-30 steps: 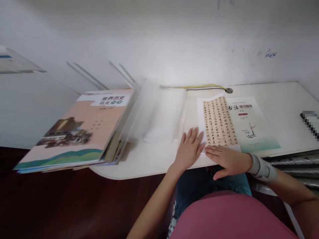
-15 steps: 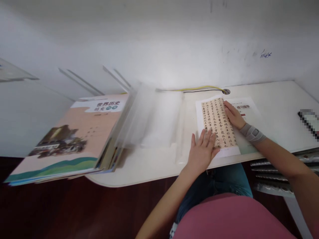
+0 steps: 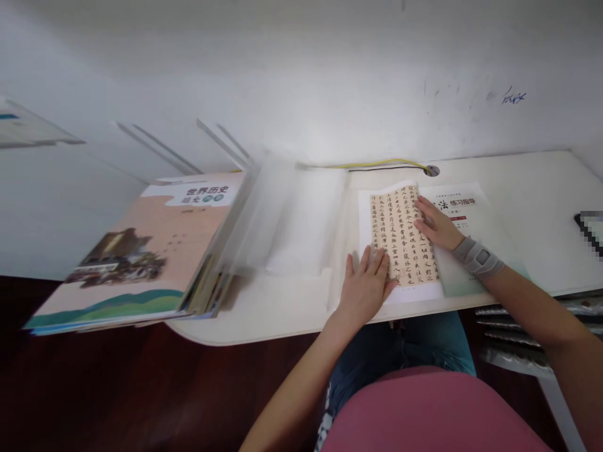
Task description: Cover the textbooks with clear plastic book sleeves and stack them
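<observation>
A sheet with columns of brush calligraphy on a tan ground lies on the desk. On its right is a pale green and white workbook cover with black title characters; I cannot tell whether the two are joined. My left hand rests palm down on the sheet's lower left part, fingers spread. Across the seam between sheet and cover lies my right hand, its fingers stretched out over the sheet's right side. A grey band wraps the right wrist.
To the left, a stack of books topped by a pink cover overhangs the desk's edge. Clear plastic holders stand beside it. Cables run along the wall into a desk hole. A dark-edged, partly blurred device lies far right.
The calligraphy sheet has shifted a little left on the desk, with my left hand moving along. More of the workbook cover's title now shows beside my right hand. The view has turned slightly left.
</observation>
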Available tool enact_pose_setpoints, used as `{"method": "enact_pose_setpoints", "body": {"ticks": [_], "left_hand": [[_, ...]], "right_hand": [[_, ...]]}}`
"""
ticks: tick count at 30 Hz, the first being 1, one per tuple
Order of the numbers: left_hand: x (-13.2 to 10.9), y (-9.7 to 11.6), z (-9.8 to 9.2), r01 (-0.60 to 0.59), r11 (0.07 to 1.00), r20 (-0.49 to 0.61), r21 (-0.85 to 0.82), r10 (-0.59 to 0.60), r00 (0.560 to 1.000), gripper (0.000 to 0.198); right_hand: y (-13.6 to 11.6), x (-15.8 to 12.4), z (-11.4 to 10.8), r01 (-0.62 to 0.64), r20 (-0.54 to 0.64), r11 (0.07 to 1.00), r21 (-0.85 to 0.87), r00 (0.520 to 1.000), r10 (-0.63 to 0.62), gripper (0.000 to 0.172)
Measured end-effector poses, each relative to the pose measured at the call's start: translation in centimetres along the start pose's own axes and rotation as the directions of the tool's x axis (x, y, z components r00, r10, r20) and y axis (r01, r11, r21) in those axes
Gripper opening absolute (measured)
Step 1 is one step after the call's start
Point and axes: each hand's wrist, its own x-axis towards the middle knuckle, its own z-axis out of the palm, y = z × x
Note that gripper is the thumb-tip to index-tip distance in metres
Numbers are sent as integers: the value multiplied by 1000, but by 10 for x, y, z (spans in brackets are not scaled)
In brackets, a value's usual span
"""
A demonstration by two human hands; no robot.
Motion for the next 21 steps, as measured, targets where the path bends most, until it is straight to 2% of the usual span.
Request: {"method": "enact_pose_setpoints", "body": {"ticks": [3,5,9,12,17,21], "left_hand": [[8,0,-7,57,998,-23,33,-56,998,48],[14,3,-9,46,999,-37,26,-45,998,50],[23,14,-4,-21,1000,9,-1,21,1000,59],[25,13,2,-11,1000,28,2,11,1000,61],[20,5,2,23,1000,15,16,-24,1000,59],[10,8,2,-1,1000,18,19,1,1000,58]], "right_hand": [[0,0,2,19,-7,1000,2,1000,-19,70],[2,0,4,48,-41,998,42,998,-46,69],[4,0,5,61,-82,992,106,995,-53,68],[5,0,4,30,-63,993,113,998,-22,72],[12,-1,4,13,-59,998,67,998,-9,72],[17,-6,3,23,-35,1000,-7,999,-23,68]]}}
